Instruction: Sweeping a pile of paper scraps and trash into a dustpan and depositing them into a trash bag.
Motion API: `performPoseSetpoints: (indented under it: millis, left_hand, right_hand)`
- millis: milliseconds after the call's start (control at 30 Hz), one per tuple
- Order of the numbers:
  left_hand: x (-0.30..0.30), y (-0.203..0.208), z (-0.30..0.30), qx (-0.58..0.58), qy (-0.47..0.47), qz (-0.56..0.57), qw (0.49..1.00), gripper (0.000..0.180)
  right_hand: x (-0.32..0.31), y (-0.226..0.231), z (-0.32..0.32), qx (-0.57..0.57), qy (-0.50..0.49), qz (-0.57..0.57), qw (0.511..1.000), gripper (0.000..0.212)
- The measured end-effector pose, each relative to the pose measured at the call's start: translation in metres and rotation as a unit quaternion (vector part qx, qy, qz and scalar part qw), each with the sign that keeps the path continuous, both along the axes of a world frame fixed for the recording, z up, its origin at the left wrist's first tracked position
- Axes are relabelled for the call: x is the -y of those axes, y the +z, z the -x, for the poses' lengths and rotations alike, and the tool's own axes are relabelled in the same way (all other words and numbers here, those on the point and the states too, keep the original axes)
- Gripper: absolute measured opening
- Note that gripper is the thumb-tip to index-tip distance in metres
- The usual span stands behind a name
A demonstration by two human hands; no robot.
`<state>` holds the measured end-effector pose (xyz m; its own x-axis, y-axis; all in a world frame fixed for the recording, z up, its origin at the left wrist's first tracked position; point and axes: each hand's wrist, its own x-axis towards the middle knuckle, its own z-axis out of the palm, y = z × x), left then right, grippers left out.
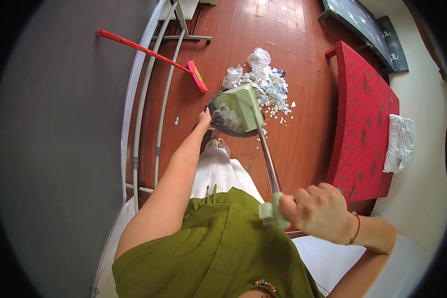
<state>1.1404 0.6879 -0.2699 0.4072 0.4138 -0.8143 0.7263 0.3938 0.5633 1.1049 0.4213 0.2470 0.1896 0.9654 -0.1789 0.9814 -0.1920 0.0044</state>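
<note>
My right hand (pixel 315 211) is closed around the pale green grip of a long-handled dustpan (pixel 244 102). Its metal pole slants away from me to the light green pan, which has comb teeth and is tilted over a dark bag (pixel 243 133). White paper scraps (pixel 227 116) show at the pan and the bag's mouth. On the bag's left edge, my left hand (pixel 204 119) has its fingers curled round the rim. Just beyond the pan lies a heap of torn paper and crumpled plastic (pixel 265 82).
A broom (pixel 156 54) with a red handle and pink head leans on a pale pipe rail (pixel 148 94) at the left. To the right stands a red patterned bench (pixel 365 124), with a white folded cloth (pixel 400 144) beside it. Small scraps dot the wooden floor (pixel 303 114).
</note>
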Motion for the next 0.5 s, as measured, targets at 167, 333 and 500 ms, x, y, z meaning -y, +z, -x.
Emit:
performPoseSetpoints:
  millis: [167,333,500]
  left_hand:
    - [0.003,-0.009,-0.001,-0.005,-0.003,-0.035,0.999,0.053]
    - [-0.001,-0.015,0.0,-0.004,0.019,-0.025,1.0,0.053]
    - [-0.01,-0.018,0.005,0.012,0.025,0.022,0.999,0.053]
  right_hand:
    - [0.005,0.008,0.003,-0.02,-0.042,0.053,0.998,0.022]
    - [0.014,-0.012,-0.007,0.005,-0.035,0.055,0.998,0.023]
    - [0.024,0.009,0.003,0.05,-0.066,0.065,0.994,0.025]
